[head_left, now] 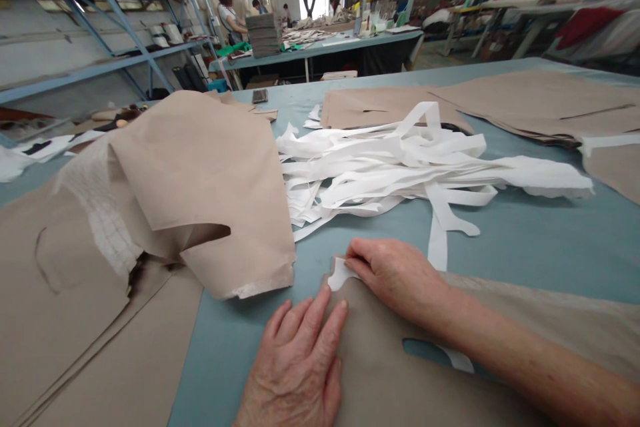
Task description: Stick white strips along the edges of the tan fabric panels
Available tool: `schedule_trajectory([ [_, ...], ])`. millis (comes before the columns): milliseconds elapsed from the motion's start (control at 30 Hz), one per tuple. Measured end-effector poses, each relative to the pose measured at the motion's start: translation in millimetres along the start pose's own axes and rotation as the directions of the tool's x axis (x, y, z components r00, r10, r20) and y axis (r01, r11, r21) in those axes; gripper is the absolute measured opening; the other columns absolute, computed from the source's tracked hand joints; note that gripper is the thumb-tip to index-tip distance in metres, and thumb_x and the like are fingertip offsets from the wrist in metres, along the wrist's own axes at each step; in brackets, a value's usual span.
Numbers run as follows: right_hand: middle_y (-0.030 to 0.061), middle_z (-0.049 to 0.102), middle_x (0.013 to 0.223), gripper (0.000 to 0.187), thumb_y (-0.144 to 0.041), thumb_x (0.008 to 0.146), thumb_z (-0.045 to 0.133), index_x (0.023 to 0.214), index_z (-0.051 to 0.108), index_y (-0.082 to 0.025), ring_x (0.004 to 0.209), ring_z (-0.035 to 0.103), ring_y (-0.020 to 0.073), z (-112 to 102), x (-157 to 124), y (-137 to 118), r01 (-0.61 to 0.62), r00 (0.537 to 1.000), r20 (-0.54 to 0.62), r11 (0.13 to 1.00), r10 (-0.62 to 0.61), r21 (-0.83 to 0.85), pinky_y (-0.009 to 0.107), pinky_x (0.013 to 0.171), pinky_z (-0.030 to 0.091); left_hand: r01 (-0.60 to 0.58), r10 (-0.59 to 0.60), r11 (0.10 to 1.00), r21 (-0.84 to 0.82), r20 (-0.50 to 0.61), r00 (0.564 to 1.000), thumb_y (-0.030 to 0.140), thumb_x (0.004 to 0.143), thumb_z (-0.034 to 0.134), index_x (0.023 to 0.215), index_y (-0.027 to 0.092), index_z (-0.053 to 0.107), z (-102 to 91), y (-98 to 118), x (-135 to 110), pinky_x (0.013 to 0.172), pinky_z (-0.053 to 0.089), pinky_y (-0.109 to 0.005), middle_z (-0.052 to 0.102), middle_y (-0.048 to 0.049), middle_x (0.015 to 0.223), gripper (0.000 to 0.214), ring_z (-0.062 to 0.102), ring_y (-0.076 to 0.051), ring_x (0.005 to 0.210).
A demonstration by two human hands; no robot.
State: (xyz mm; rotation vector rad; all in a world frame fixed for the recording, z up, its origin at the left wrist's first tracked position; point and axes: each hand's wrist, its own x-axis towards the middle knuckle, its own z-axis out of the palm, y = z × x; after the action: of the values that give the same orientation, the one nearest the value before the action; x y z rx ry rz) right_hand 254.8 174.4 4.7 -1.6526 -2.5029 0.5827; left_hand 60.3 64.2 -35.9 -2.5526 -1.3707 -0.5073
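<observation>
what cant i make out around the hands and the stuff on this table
- Head view: part of the white strip, covered by the right hand.
- Head view: the nearest part of the worked beige fabric panel, cut off by the bottom edge.
- Head view: what the small dark object is, too small.

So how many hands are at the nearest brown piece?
2: the left hand lies along the brown piece's left edge; the right hand pinches the small white strip at its corner.

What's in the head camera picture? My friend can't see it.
A left hand rests on a brown sheet while the right hand pinches a white piece at its edge. White strips lie beyond on a blue table.
</observation>
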Motion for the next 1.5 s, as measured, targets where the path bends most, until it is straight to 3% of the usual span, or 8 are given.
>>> schedule_trajectory([
  [233,0.0033,0.073,0.082,0.018,-0.030,0.096,0.053,0.086,0.066,-0.022,0.074,0.064,0.0197,1,1,-2,0.001,1.000,0.011,0.999,-0.001,-0.041,0.029,0.060,0.029,-0.009,0.009,1.000,0.004,0.047,0.999,0.029,0.091,0.051,0.146,0.024,0.046,2.4,-3,-3,0.106,0.034,-0.035,0.051,-0.0035,0.150,0.056,0.053,-0.019,0.124],
  [567,0.0024,0.072,0.083,0.018,-0.027,0.097,0.054,0.084,0.065,-0.021,0.077,0.063,0.0181,-2,0,-6,0.035,0.999,0.033,0.998,-0.033,-0.061,0.028,0.062,0.029,0.003,-0.002,1.000,-0.016,0.021,1.000,0.024,0.089,0.048,0.141,0.022,0.052,-0.1,-1,1,0.104,0.035,-0.035,0.055,-0.0047,0.146,0.052,0.055,-0.018,0.122],
  [733,0.0000,0.070,0.080,0.016,-0.027,0.095,0.057,0.083,0.065,-0.022,0.073,0.060,0.0161,-2,2,2,0.030,0.999,-0.044,0.999,-0.028,0.042,0.027,0.062,0.030,0.022,-0.022,1.000,-0.018,0.014,1.000,0.022,0.089,0.047,0.139,0.021,0.054,-2.7,1,2,0.105,0.035,-0.034,0.057,-0.0041,0.144,0.050,0.055,-0.017,0.122],
  [900,-0.0017,0.066,0.070,0.017,-0.029,0.093,0.055,0.083,0.067,-0.022,0.064,0.055,0.0140,-14,1,16,-0.028,0.988,-0.142,0.979,0.058,0.200,0.025,0.062,0.033,0.020,-0.020,1.000,-0.003,0.015,1.000,0.023,0.088,0.048,0.135,0.020,0.057,-5.7,1,3,0.104,0.035,-0.034,0.061,-0.0041,0.139,0.049,0.057,-0.017,0.119],
  [1067,-0.0034,0.068,0.072,0.018,-0.029,0.090,0.056,0.081,0.071,-0.024,0.065,0.055,0.0129,-20,-1,11,0.009,0.999,0.033,0.948,-0.020,0.319,0.024,0.061,0.034,0.023,-0.023,1.000,-0.007,0.023,0.999,0.021,0.087,0.048,0.133,0.020,0.059,-5.7,1,4,0.104,0.034,-0.034,0.060,-0.0045,0.140,0.047,0.056,-0.017,0.120],
  [1200,-0.0020,0.071,0.079,0.016,-0.027,0.090,0.058,0.084,0.072,-0.024,0.070,0.058,0.0143,-16,2,4,-0.023,0.996,0.084,0.974,0.004,0.226,0.025,0.062,0.033,0.027,-0.026,1.000,-0.011,0.017,0.999,0.021,0.087,0.048,0.133,0.020,0.058,-2.8,2,4,0.105,0.034,-0.034,0.059,-0.0045,0.142,0.048,0.055,-0.017,0.121],
  [1500,-0.0011,0.069,0.090,0.014,-0.025,0.092,0.060,0.086,0.073,-0.025,0.080,0.060,0.0151,-8,5,3,0.004,0.999,0.033,0.998,-0.006,0.058,0.026,0.066,0.032,0.030,-0.030,0.999,-0.019,0.021,0.999,0.022,0.086,0.049,0.133,0.018,0.058,-4.2,1,4,0.105,0.034,-0.033,0.059,-0.0035,0.142,0.048,0.054,-0.017,0.123],
])
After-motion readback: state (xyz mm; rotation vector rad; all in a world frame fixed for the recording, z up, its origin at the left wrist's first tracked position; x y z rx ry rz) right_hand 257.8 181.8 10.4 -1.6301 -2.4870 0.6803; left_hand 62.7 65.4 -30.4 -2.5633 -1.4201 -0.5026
